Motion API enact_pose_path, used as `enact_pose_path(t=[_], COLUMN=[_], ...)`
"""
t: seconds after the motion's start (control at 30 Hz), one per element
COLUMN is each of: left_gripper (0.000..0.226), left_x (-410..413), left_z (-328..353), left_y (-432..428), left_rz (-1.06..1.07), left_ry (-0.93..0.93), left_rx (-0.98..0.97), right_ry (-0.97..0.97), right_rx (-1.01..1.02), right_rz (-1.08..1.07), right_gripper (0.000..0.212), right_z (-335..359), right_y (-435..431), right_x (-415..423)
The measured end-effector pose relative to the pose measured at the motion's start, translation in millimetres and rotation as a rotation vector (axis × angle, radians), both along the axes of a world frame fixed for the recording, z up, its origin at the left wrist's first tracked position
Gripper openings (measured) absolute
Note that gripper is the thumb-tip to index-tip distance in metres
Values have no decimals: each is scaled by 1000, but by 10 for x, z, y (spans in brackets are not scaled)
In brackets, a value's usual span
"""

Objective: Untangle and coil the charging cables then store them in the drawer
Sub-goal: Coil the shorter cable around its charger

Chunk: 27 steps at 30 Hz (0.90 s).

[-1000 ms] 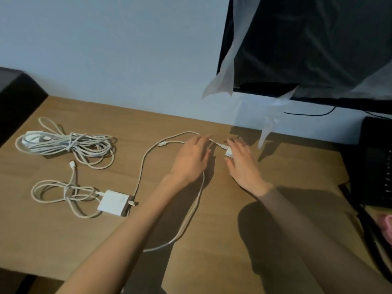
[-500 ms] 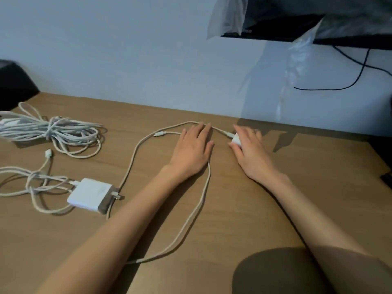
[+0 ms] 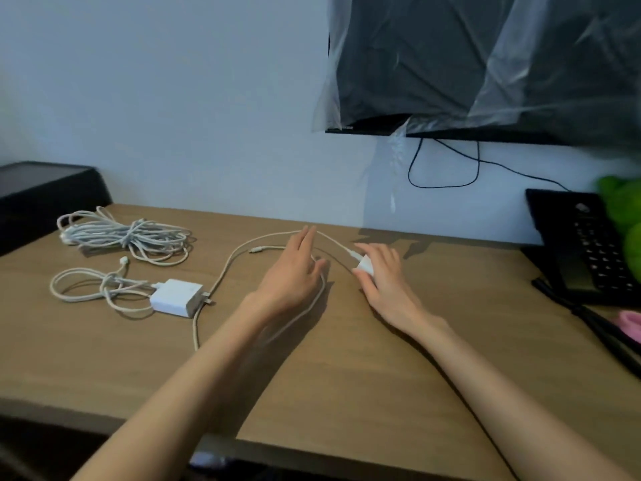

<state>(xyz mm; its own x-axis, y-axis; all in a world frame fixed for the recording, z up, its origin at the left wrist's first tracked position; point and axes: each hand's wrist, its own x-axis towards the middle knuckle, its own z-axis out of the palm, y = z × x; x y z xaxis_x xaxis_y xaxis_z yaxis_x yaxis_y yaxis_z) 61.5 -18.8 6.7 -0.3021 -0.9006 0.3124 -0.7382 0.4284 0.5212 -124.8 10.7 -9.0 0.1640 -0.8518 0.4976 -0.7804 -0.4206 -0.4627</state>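
Step in hand: the loose cable [image 3: 222, 272], getting it ready to coil. It lies in a long open loop on the desk [image 3: 347, 376], running from a small white plug [image 3: 365, 264] round past the left hand [image 3: 295, 276] and back toward the desk's near edge; its free connector end [image 3: 255, 251] lies just left of that hand.

Right hand [image 3: 385, 279]: fingers curled down over the plug, looks like a light hold on it. Left hand: fingers extended and nearly flat, cable passing at the fingertips; can't tell whether it's pinched or just touched.

Not yet handled: tangled bundle [image 3: 121, 234] at back left, and a second cable [image 3: 93, 289] with white charger brick [image 3: 177, 296], loosely knotted.

No drawer in view.

Next move, I'd judge: keep the plug anchored and draw the slack into even loops with the left hand. Watch the run beside the brick; it could drag it.
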Motion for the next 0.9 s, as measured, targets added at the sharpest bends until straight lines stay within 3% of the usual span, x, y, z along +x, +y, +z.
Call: enact_pose_path(t=[0.17,0.4,0.5,0.63,0.73,0.83,0.9], left_gripper=[62,38,31,30,30,31,39], left_x=[-63,-146,-120,-139,-220,-298,-332], left_z=[64,153,130,192,291,299,277], left_y=[156,228,150,150,126,-33,-108], left_rz=[-3,61,32,-36,-29,-37,-51], left_ry=[-86,-81,68,348,389,412,531], left_rx=[-214,-211,-228,-122,-137,-157,-85], right_ry=[-51,-286,-446,-558,-641,-660,-634], right_rx=[-128,-306,-299,-167,35,246,326], right_rz=[87,67,-26,-121,-107,-53,-66], right_gripper=[36,29,28,30,15,16,16], right_z=[190,410,466,464,450,443,404], right_y=[400,714,707,564,414,281,178], right_x=[-37,-168,-247,-272,-208,-119,-63])
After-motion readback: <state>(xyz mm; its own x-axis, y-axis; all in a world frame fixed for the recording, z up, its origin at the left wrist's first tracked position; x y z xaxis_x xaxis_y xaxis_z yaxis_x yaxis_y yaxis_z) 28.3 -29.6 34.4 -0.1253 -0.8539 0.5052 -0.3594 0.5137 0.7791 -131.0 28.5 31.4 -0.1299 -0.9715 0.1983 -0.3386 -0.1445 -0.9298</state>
